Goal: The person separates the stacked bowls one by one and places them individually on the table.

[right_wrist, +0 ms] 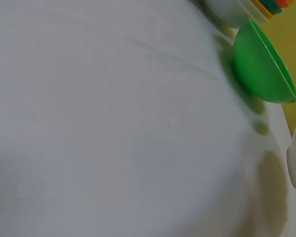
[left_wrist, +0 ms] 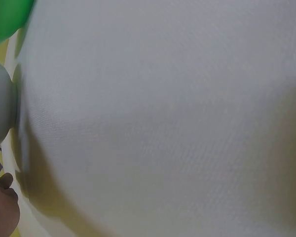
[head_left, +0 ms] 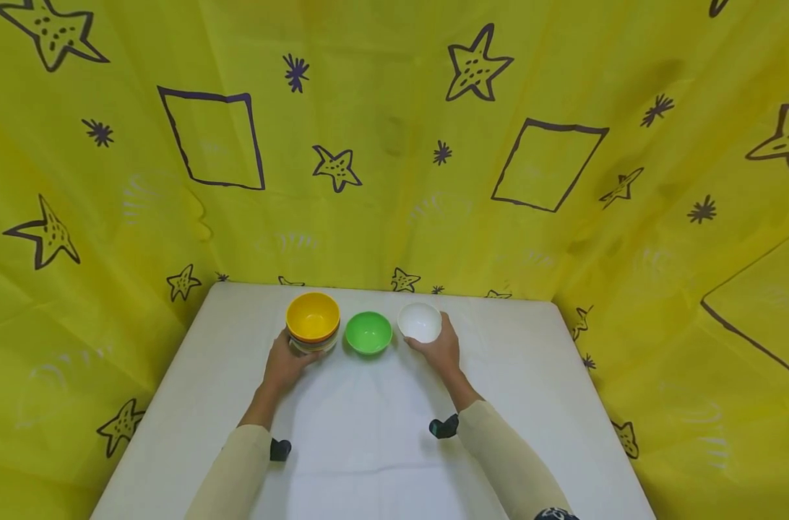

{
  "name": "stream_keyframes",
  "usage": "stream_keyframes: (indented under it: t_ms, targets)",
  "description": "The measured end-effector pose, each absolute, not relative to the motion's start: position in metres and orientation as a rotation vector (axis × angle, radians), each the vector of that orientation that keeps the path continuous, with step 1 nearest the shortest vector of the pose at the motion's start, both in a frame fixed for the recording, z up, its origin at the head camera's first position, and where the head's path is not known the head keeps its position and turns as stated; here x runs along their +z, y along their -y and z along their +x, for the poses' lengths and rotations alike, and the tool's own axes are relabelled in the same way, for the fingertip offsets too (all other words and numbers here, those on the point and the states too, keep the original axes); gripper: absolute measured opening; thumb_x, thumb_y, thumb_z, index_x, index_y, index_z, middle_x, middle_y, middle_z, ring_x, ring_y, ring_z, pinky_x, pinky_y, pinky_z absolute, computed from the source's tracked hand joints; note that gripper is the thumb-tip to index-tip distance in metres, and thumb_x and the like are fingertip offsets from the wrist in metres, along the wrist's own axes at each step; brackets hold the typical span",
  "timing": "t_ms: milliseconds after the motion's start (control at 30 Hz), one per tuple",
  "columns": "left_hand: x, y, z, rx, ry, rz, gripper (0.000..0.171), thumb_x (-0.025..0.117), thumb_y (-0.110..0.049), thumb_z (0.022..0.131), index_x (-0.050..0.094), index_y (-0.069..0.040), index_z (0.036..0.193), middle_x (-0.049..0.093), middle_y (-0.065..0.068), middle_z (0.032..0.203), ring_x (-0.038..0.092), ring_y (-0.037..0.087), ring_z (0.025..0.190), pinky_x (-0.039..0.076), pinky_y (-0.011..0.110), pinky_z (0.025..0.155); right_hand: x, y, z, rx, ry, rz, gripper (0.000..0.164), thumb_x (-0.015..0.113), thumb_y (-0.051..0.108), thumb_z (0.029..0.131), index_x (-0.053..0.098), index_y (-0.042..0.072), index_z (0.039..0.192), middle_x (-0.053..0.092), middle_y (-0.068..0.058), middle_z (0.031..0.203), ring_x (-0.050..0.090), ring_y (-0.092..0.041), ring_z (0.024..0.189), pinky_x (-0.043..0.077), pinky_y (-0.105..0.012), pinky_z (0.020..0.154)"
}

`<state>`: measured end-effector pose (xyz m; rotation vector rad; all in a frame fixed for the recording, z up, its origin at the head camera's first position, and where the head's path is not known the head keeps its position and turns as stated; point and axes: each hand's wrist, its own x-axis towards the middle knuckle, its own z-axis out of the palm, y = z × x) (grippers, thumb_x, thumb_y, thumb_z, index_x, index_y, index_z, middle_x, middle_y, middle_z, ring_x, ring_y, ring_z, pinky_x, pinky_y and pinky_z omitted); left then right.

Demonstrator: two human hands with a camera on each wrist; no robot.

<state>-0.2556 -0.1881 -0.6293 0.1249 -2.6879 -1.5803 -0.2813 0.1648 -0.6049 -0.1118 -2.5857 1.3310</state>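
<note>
My left hand (head_left: 285,365) holds a stack of bowls from the left and front, its thumb along the lower front side. On top is a yellow-orange bowl (head_left: 313,318); rims of other colours show beneath it, and the lowest, a white bowl (left_wrist: 0,106), stands on the table in the left wrist view. To the right of the stack a green bowl (head_left: 368,333) sits upright on its own, touched by neither hand. My right hand (head_left: 442,350) grips a white bowl (head_left: 420,322) by its right and front side. In the right wrist view this bowl's base appears apart from its shadow.
A white cloth-covered table (head_left: 362,448) lies under everything. Yellow curtains (head_left: 381,231) with drawn stars and frames hang behind and at both sides. Dark wrist-worn devices (head_left: 443,427) stick out inward from both sleeves.
</note>
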Motion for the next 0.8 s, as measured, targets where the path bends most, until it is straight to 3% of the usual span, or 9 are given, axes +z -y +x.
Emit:
stream_keyframes:
  t_ms: [800]
  targets:
    - [-0.629,0.186,-0.257,-1.560,2.704,0.126,0.103,0.092,-0.028,0.084,0.030,0.001,0.161,0.035,0.023,0.165,0.029,0.041,0.154,0.019,0.056,0.127,-0.617,-0.162,-0.269,1.340,2.697,-0.189,0.108,0.094,0.032,0.077,0.033,-0.002,0.159,0.050,-0.024,0.152,0.050,-0.043,0.139,0.045,-0.057,0.113]
